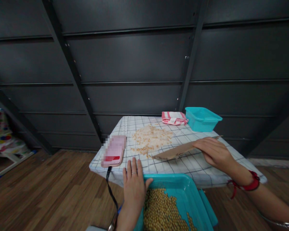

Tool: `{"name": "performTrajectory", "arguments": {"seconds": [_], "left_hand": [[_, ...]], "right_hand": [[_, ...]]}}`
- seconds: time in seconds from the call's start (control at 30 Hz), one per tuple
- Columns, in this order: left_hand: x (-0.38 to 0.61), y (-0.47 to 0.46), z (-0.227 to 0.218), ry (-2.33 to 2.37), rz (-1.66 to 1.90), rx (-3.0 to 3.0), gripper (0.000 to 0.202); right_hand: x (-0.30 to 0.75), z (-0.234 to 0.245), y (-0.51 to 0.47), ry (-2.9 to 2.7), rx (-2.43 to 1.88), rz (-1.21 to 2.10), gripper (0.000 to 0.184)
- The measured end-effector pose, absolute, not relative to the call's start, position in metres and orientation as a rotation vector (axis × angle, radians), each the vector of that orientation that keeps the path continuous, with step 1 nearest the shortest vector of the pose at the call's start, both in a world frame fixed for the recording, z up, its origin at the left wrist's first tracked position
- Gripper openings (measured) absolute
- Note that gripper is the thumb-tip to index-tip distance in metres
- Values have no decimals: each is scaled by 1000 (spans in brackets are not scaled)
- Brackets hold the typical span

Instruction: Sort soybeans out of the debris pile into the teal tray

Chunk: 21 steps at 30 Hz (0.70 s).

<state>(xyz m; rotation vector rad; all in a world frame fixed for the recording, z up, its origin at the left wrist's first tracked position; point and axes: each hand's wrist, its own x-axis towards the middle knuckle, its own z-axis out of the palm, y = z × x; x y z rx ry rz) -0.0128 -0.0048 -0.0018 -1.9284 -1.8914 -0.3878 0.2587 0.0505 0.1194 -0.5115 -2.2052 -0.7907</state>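
Observation:
A piece of brown cardboard is gripped at its right part by my right hand, with its long edge down near the cloth. Its left tip reaches the front of a spread of pale grainy stuff mixed with yellow beans. My left hand lies flat at the table's front edge, fingers stretched out, its thumb over the left rim of a turquoise tub. Many round yellowish-green beans fill the near left part of that tub, which sits below the table edge.
A checked cloth covers the table. At the back right stand a smaller turquoise basin and a folded pink-and-white striped towel. A pink phone lies at the left edge, near a black strap. Dark panelled wall behind.

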Motion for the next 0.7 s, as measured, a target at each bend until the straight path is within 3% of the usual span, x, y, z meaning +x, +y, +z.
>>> {"name": "performTrajectory", "arguments": {"seconds": [0.7], "left_hand": [[-12,-4,-3,-1891,-383,-1915,67]], "right_hand": [[261,125,51,-2256,-485,-734,39]]}}
